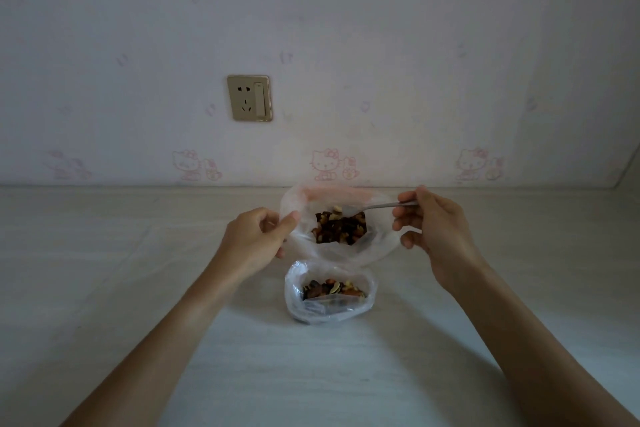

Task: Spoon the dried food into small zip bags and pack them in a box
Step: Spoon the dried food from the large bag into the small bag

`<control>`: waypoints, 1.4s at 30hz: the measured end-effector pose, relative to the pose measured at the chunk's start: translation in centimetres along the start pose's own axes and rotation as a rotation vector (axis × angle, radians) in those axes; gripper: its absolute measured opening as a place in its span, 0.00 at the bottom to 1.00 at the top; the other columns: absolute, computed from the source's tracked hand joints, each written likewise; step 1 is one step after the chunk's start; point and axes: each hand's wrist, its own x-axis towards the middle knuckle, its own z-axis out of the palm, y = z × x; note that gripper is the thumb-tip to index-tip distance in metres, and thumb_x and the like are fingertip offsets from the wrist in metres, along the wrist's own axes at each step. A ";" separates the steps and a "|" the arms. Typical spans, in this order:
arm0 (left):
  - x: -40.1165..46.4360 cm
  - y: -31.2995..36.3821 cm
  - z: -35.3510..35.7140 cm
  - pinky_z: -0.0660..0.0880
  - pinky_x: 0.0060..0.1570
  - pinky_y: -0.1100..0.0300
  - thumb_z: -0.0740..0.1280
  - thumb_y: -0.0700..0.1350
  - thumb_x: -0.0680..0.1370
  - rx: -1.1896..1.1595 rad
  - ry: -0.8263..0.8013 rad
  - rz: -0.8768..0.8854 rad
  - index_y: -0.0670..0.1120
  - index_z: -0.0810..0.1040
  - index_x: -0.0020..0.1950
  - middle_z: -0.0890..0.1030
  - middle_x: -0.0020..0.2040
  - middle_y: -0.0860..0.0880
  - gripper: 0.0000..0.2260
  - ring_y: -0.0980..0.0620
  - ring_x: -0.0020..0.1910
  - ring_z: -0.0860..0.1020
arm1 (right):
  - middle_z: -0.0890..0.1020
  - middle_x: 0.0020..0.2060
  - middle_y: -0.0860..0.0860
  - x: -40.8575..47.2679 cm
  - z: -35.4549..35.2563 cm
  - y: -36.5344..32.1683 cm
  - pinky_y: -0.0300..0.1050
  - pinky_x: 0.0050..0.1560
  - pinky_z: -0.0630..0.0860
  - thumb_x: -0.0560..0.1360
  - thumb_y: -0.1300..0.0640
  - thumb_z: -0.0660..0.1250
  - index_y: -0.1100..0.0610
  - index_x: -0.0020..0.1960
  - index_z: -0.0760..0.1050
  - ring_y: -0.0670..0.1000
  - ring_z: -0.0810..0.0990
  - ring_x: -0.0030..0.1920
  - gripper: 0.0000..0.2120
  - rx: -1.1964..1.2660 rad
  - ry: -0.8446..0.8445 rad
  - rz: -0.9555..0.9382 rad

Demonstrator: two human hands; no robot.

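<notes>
The right hand [436, 229] is pinching the spoon [384, 206] by the handle end, thumb and forefinger closed on it, the lower fingers [407, 240] curling loosely beneath. The bowl of the spoon is reaching into the far bag [377, 246], at the right edge of the dried food [341, 227]; whether it is loaded I cannot tell. The left hand [258, 236] is gripping that bag's left rim, thumb and fingers closed on the plastic, holding the mouth open and wide.

To do this step well, I judge the left hand should be keeping the rim taut and the mouth facing up, so the thin plastic is not folding over the spoon. The spoon should be travelling level and low between the bags, since the pieces are loose and mixed in size and could be rolling off onto the table [138, 270].

The far bag is holding a dark heap of mixed nuts and fruit. The near bag [294, 302], just in front of it on the table and apart from both hands, is standing open with a shallower layer of the same mix [332, 289]. No box is showing.
</notes>
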 end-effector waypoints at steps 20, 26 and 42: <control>-4.8 -0.4 -0.9 0.73 0.29 0.65 0.71 0.51 0.81 -0.036 -0.349 -0.002 0.52 0.86 0.45 0.86 0.42 0.44 0.07 0.60 0.33 0.77 | 0.79 0.31 0.55 -2.1 1.3 -1.3 0.43 0.29 0.70 0.87 0.51 0.54 0.58 0.44 0.78 0.65 0.75 0.31 0.20 -0.334 -0.394 -0.594; -4.7 -0.9 -0.8 0.73 0.29 0.65 0.72 0.56 0.79 -0.076 -0.368 0.013 0.53 0.85 0.44 0.86 0.40 0.47 0.09 0.59 0.32 0.76 | 0.80 0.29 0.53 -0.8 0.7 -0.1 0.43 0.23 0.67 0.87 0.49 0.55 0.58 0.44 0.79 0.55 0.77 0.30 0.21 -0.108 -0.116 -0.273; -4.2 -0.9 -0.6 0.67 0.23 0.68 0.68 0.61 0.81 0.024 -0.325 0.001 0.40 0.84 0.51 0.75 0.27 0.54 0.22 0.58 0.22 0.71 | 0.84 0.30 0.52 -1.3 -1.5 0.3 0.40 0.22 0.67 0.81 0.45 0.68 0.55 0.58 0.77 0.49 0.77 0.25 0.14 -0.610 -0.093 0.063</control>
